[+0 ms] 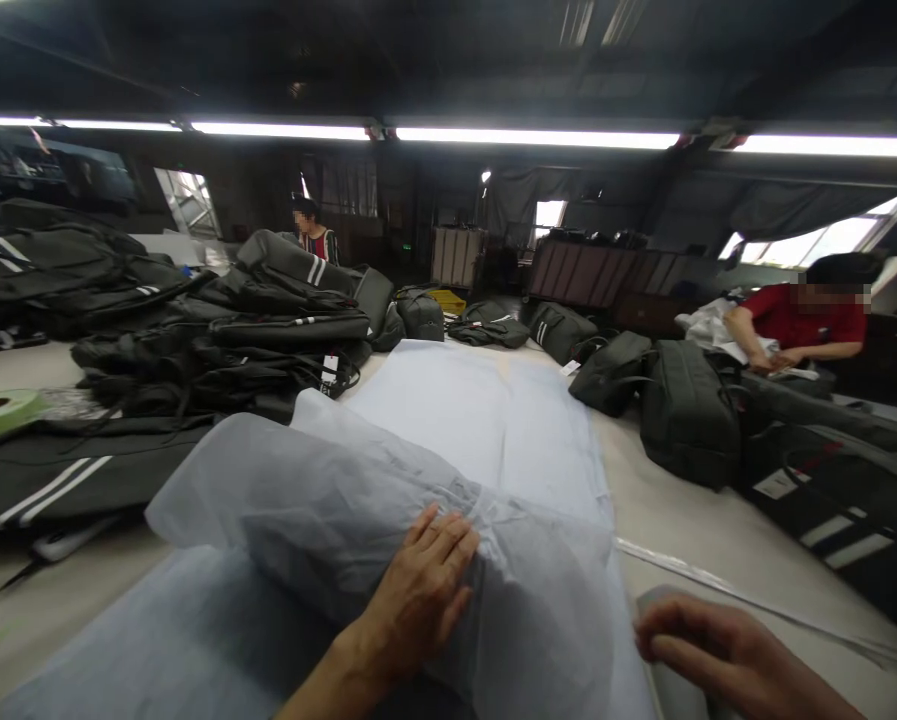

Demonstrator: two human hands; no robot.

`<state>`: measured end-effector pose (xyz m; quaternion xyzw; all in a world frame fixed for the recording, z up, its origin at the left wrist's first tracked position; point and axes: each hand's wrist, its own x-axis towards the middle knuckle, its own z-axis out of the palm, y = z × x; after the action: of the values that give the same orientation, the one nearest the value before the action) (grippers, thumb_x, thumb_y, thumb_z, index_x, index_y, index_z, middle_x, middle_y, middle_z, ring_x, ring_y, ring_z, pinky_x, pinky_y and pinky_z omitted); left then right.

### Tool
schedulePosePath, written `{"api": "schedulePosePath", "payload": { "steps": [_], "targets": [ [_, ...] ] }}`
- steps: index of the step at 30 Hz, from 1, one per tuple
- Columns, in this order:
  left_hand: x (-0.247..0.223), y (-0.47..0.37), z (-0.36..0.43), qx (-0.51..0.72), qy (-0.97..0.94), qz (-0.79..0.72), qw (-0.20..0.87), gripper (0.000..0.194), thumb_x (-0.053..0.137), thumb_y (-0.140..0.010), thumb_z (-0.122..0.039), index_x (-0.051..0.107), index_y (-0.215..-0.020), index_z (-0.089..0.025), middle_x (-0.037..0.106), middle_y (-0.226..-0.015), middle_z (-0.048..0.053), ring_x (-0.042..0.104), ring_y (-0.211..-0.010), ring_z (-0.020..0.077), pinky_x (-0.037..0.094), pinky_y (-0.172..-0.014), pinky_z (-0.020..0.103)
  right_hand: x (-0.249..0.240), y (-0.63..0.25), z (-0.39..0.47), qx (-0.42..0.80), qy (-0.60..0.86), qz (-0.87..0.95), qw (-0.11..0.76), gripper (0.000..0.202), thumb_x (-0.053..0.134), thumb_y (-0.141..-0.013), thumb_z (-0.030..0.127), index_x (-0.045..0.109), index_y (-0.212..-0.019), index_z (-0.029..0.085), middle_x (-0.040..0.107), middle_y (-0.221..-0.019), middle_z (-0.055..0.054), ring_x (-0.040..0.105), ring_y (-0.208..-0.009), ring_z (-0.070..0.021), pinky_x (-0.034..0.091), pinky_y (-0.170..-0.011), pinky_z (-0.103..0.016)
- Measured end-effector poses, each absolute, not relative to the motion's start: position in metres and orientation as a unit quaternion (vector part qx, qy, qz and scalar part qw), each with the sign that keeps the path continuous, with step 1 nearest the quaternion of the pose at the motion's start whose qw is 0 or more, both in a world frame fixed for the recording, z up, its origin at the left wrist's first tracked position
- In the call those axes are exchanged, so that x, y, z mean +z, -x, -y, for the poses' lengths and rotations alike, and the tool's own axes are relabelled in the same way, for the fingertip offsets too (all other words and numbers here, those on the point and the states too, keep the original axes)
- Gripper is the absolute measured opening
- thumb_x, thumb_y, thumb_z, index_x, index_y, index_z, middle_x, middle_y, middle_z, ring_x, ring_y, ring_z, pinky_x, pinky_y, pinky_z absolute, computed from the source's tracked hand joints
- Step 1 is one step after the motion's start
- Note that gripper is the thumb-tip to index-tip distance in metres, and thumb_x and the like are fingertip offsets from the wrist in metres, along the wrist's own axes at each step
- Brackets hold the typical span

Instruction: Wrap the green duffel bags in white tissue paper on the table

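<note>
My left hand point(422, 585) lies flat on a crumpled, thin translucent white sheet point(305, 480), fingers stretched out and holding nothing. A dark shape shows faintly beneath the sheet; its kind is hidden. Under and beyond it spreads a stack of smooth white sheets point(448, 400) along the table. At the lower right, my right hand point(718, 640) is loosely curled in the air beside the stack, with a gap between thumb and fingers and nothing visible in it. Just behind its fingertips is a grey flat object point(669, 600), partly covered by the hand.
Dark bags with white stripes are heaped on the left point(290, 320). A roll of green tape point(5, 412) lies at the left edge. More dark bags point(688, 415) line the right side. A clear strip point(688, 570) lies on the table. A co-worker in red point(808, 320) handles something white.
</note>
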<state>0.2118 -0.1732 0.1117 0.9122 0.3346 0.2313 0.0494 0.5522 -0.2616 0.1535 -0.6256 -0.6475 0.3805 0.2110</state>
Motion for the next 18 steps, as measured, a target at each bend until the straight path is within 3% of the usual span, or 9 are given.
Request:
{"api": "schedulePosePath", "payload": {
  "steps": [2, 5, 10, 18],
  "targets": [
    [0.112, -0.212, 0.173, 0.229, -0.912, -0.338, 0.047, 0.052, 0.058, -0.087, -0.018, 0.045, -0.138, -0.019, 0.056, -0.137, 0.009, 0.048, -0.131, 0.0263, 0.03, -0.118, 0.05, 0.201, -0.502, 0.22, 0.432, 0.542, 0.701, 0.168, 0.017, 0.065, -0.082, 0.038, 0.074, -0.085, 0.024, 0.074, -0.087, -0.001, 0.066, -0.087, -0.0196, 0.05, -0.082, -0.025],
    [0.11, -0.213, 0.172, 0.229, -0.913, -0.335, 0.043, 0.049, 0.058, -0.089, -0.023, 0.046, -0.137, -0.019, 0.056, -0.137, 0.01, 0.048, -0.131, 0.027, 0.031, -0.118, 0.051, 0.236, -0.447, 0.167, 0.441, 0.479, 0.75, 0.115, 0.011, 0.067, -0.076, 0.029, 0.073, -0.076, 0.02, 0.069, -0.072, 0.002, 0.059, -0.07, -0.0137, 0.046, -0.066, -0.022],
    [0.101, -0.213, 0.168, 0.257, -0.912, -0.319, 0.012, 0.05, 0.055, -0.092, -0.031, 0.045, -0.139, -0.016, 0.058, -0.135, 0.012, 0.05, -0.129, 0.0281, 0.035, -0.115, 0.05, 0.219, -0.419, 0.1, 0.366, 0.463, 0.807, -0.027, 0.012, 0.07, -0.07, 0.03, 0.072, -0.076, 0.02, 0.06, -0.059, 0.007, 0.05, -0.055, -0.0096, 0.034, -0.048, -0.02],
    [0.083, -0.218, 0.167, 0.33, -0.889, -0.309, -0.068, 0.04, 0.052, -0.094, -0.035, 0.055, -0.128, -0.013, 0.064, -0.126, 0.01, 0.053, -0.125, 0.024, 0.03, -0.118, 0.044, 0.202, -0.397, 0.062, 0.245, 0.441, 0.853, -0.135, 0.01, 0.079, -0.064, 0.031, 0.075, -0.07, 0.024, 0.064, -0.057, 0.004, 0.057, -0.053, -0.0137, 0.035, -0.048, -0.024]
  ]
}}
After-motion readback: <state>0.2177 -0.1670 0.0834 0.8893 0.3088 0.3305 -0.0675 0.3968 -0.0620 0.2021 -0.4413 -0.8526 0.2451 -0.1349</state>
